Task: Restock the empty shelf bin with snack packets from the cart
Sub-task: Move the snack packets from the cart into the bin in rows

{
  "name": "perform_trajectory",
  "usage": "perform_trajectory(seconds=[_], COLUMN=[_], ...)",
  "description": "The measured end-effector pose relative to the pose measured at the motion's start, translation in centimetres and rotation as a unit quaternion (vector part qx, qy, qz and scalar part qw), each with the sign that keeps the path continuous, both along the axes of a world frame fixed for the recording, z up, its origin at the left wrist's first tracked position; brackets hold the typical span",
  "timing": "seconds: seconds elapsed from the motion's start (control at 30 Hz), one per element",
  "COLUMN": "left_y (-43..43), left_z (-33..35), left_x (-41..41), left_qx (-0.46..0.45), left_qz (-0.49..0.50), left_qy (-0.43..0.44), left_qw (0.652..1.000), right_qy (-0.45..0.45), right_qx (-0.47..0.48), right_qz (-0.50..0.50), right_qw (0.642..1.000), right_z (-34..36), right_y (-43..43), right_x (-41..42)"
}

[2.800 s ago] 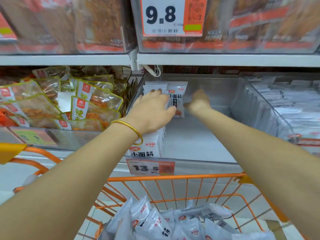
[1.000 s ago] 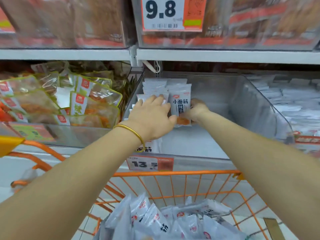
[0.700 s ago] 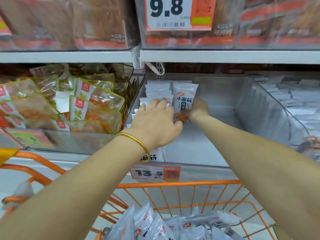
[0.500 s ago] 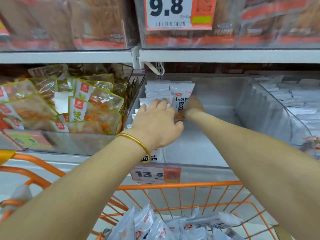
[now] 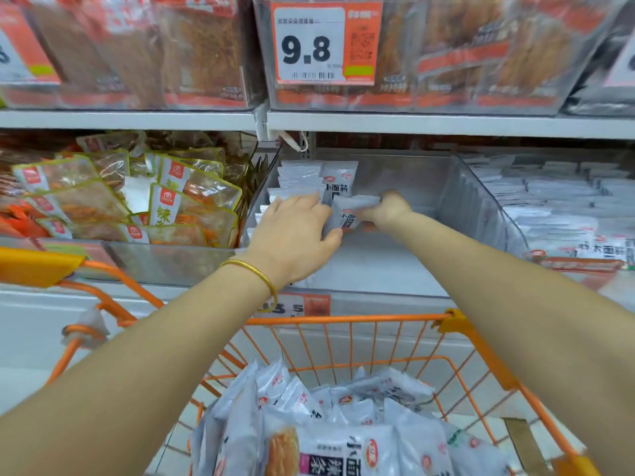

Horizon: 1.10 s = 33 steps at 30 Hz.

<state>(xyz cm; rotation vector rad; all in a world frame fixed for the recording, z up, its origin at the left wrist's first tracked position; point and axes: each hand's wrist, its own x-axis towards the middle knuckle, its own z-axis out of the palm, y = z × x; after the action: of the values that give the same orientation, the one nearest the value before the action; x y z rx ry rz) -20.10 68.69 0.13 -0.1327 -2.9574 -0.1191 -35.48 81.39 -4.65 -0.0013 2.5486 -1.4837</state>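
Observation:
A clear shelf bin sits in the middle of the lower shelf, with white snack packets standing in rows along its left wall. My left hand lies flat against the front of those rows, fingers straight. My right hand grips one white packet at its edge, holding it tilted just right of the rows. The right part of the bin floor is bare. More white packets are piled in the orange cart below me.
Left of the bin is a bin of green-edged snack bags. To the right stands a bin full of white packets. The upper shelf holds red-brown packs behind a 9.8 price tag.
My right hand has pulled the packet it holds forward and down from the back row, and it now sits tilted. My left hand stays on the rows. The view shifted slightly.

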Motion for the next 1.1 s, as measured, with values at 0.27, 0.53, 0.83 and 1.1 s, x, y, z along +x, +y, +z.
perform_trajectory(seconds=[0.27, 0.53, 0.83, 1.1], left_y=[0.1, -0.3, -0.3, 0.2], left_z=[-0.3, -1.2, -1.4, -1.1], left_x=[-0.4, -2.0, -2.2, -0.2], left_qx=[-0.017, -0.019, -0.018, -0.027], left_qz=[-0.009, -0.018, -0.021, -0.039], left_qy=[-0.029, -0.051, -0.034, 0.045], left_qw=[0.999, 0.998, 0.999, 0.998], right_qy=[0.024, 0.059, 0.06, 0.101], right_qx=[0.027, 0.118, 0.121, 0.152], right_qz=[-0.04, -0.027, -0.012, 0.042], right_qw=[0.999, 0.991, 0.991, 0.982], right_z=[0.9, -0.1, -1.3, 1.1], right_y=[-2.0, -4.3, -4.4, -1.7], right_x=[-1.9, -4.4, -4.1, -0.4])
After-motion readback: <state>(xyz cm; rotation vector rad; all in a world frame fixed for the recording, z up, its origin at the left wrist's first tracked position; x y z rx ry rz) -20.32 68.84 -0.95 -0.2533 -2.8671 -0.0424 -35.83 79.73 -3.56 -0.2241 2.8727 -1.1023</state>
